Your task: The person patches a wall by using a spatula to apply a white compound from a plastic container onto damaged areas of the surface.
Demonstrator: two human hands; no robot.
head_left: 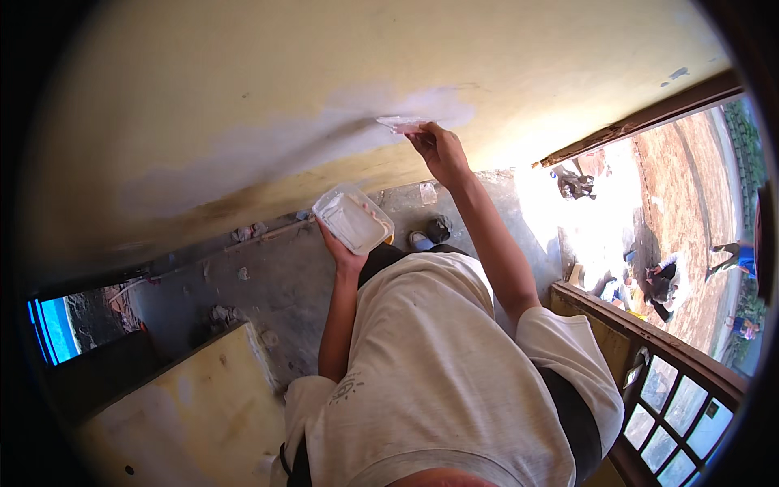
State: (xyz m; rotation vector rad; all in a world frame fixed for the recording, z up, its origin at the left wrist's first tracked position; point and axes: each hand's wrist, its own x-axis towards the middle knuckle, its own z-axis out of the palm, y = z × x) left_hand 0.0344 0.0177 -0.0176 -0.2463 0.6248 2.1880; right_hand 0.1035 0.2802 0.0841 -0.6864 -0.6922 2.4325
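Note:
My right hand (441, 150) is raised to a pale yellow wall (268, 73), fingers closed on a thin, translucent flat piece (393, 124) like a scraper, held at a smeared whitish patch (195, 178). My left hand (341, 250) grips a clear plastic container (357, 217) holding white paste, below and left of my right hand, in front of my body.
Grey concrete floor (284, 292) with scraps runs along the wall's foot. A lower yellow wall (170, 406) stands at bottom left. On the right, a wooden-framed doorway (641, 89) opens onto sunlit ground with several people (665, 288), beside a multi-paned window (673, 414).

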